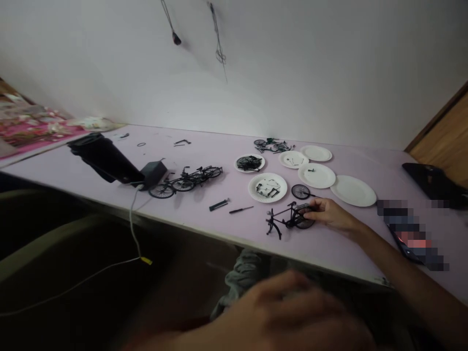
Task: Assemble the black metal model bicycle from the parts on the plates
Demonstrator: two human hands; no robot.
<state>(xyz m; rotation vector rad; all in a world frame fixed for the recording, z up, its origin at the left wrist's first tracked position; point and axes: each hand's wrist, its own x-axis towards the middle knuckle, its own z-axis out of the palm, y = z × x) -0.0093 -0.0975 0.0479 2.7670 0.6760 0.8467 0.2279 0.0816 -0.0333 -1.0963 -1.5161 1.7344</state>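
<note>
- White wall (292, 73) fills the view at twelve o'clock, with two thin cords (218, 46) hanging down it.
- Pale lilac counter (219, 165) runs from nine o'clock to four o'clock; a wooden panel (446, 141) stands at three o'clock and pink patterned fabric (32, 129) lies at nine o'clock.
- Left hand (292, 312) sits blurred at six o'clock, below the counter's front edge; whether it is open or holds anything cannot be told.
- Bulky black object (104, 158) lies tipped at ten o'clock, touching a dark adapter (153, 171) whose white cable (133, 219) drops over the edge.
- Right hand (331, 213) rests on the counter at four o'clock, fingers curled onto the rear wheel of the model bicycle (288, 219).
- That model bicycle stands near the front edge, at six o'clock from the paper plates (353, 191).
- Six plates cluster at two o'clock, some carrying small dark parts.
- Two more finished bicycles (186, 180) stand at nine o'clock from the plates.
- Loose wheel (300, 191) lies just beyond the held model.
- Two screwdrivers (219, 204) lie at nine o'clock from it.
</note>
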